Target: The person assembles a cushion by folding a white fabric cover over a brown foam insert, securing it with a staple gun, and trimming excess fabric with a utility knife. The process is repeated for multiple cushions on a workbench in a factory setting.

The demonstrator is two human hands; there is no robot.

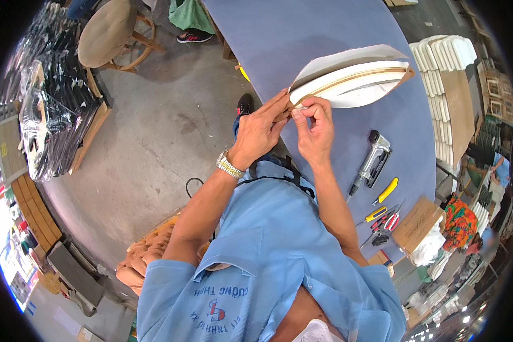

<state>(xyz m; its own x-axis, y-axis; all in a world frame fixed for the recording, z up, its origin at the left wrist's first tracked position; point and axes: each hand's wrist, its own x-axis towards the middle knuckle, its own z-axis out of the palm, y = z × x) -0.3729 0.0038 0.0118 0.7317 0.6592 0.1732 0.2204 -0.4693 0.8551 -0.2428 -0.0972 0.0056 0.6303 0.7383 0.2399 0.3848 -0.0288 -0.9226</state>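
I see the white curved piece (353, 98) over the bench (253, 25), its near end at the person's hands. The left hand (256, 132) has its fingers folded on this end; the right hand (315, 134) has thumb and forefinger pressed together on it, though the exact pinch is too small for me to tell. I judge it light, rather stiff in shape but easy to crease, so the narrow end is a good hold. Writing I find on the blue shirt (268, 248), with a red emblem, and on the cardboard box (417, 226).
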